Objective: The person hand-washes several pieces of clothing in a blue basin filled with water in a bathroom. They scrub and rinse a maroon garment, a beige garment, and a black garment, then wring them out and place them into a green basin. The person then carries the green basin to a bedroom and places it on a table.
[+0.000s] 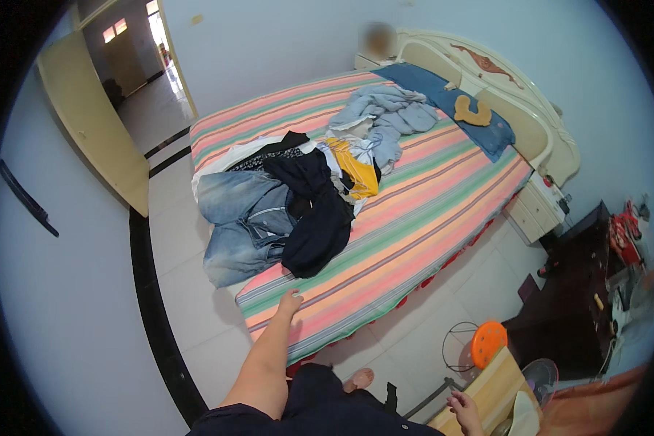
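Observation:
My left hand (291,300) reaches over the near corner of the striped bed sheet (429,196), just short of a dark navy garment (320,236); its fingers are loosely bent and nothing shows in them. Beside that garment lie blue jeans (243,207), spread toward the bed's left edge. Farther up the heap are a yellow garment (357,171), white and black clothes, and a crumpled light-blue blanket (389,112). Down at the lower right, my right hand (463,408) is beside a light wooden board (487,389), fingers apart and holding nothing visible.
An orange stool (489,344) stands near the wooden board. A dark desk (567,305) and a white nightstand (534,207) line the right side. A blue pillow (443,98) and a tan neck pillow (472,111) lie by the headboard (516,109). The door (91,120) stands ajar.

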The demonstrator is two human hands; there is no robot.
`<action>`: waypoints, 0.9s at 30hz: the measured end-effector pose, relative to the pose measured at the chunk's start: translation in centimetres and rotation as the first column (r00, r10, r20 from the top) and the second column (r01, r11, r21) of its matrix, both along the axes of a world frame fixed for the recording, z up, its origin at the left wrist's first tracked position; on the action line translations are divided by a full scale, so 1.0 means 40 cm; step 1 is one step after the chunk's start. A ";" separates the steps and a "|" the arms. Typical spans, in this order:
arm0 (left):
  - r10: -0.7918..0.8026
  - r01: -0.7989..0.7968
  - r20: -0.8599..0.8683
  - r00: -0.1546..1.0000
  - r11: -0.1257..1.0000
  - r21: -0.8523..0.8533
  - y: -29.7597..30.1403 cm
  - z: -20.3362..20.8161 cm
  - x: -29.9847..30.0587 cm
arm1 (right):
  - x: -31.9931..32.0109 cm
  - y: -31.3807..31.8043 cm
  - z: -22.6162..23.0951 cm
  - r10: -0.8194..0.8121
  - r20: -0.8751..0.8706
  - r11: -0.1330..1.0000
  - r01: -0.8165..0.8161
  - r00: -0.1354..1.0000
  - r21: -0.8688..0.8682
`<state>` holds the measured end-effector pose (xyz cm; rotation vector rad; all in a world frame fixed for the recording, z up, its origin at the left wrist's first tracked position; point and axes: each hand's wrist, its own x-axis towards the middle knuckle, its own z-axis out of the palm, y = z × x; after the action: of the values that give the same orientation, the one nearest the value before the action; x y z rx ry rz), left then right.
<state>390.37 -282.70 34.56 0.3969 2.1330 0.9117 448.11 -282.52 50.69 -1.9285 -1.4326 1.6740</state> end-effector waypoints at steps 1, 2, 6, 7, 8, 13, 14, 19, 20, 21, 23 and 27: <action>0.046 -0.046 0.008 0.999 0.998 0.031 0.023 -0.079 -0.017 | 0.003 0.044 0.001 0.042 -0.006 0.998 -0.042 0.999 0.053; 0.106 -0.107 0.014 0.994 0.992 0.062 0.025 -0.210 -0.058 | 0.000 0.094 0.003 0.100 -0.012 0.990 -0.098 0.995 0.106; 0.086 -0.084 -0.097 0.991 0.996 0.029 0.103 -0.275 -0.124 | -0.078 0.271 0.025 0.126 -0.043 0.991 -0.124 0.991 0.056; 0.116 -0.111 -0.076 0.990 0.992 0.058 0.122 -0.299 -0.136 | -0.088 0.319 0.018 0.102 -0.062 0.994 -0.104 0.993 -0.030; 0.152 -0.147 -0.056 0.987 0.985 0.087 0.132 -0.319 -0.154 | -0.123 0.369 0.020 0.195 -0.022 0.981 -0.195 0.981 0.006; 0.426 -0.451 0.156 0.891 0.867 0.213 0.198 -0.473 -0.223 | -0.298 0.608 0.000 0.413 -0.091 0.907 -0.418 0.906 -0.055; 0.404 -0.488 0.341 0.849 0.847 0.211 0.306 -0.251 -0.145 | -0.314 0.636 -0.019 0.371 -0.102 0.923 -0.379 0.923 -0.072; -0.146 -0.190 0.567 0.810 0.851 0.490 0.527 0.049 0.050 | -0.565 0.817 -0.110 0.181 -0.319 0.893 -0.292 0.930 -0.343; -0.385 0.007 0.557 0.736 0.827 0.562 0.564 0.127 0.119 | -0.632 0.842 -0.103 0.051 -0.353 0.884 -0.207 0.934 -0.420; -0.590 0.181 0.515 0.621 0.748 0.639 0.603 0.202 0.189 | -0.695 0.874 -0.092 -0.076 -0.371 0.859 -0.128 0.926 -0.496; -0.796 0.394 0.141 0.589 0.435 0.810 0.648 0.341 0.276 | -0.775 0.947 -0.078 -0.268 -0.621 0.800 -0.189 0.736 -0.569; -0.925 0.590 -0.008 0.379 0.236 0.772 0.712 0.412 0.297 | -0.851 1.117 0.009 -0.249 -0.683 0.900 -0.095 0.686 -0.424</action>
<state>402.27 -254.23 51.02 1.3677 0.7651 0.9445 414.06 -237.83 51.06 -1.1512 -0.6805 2.4651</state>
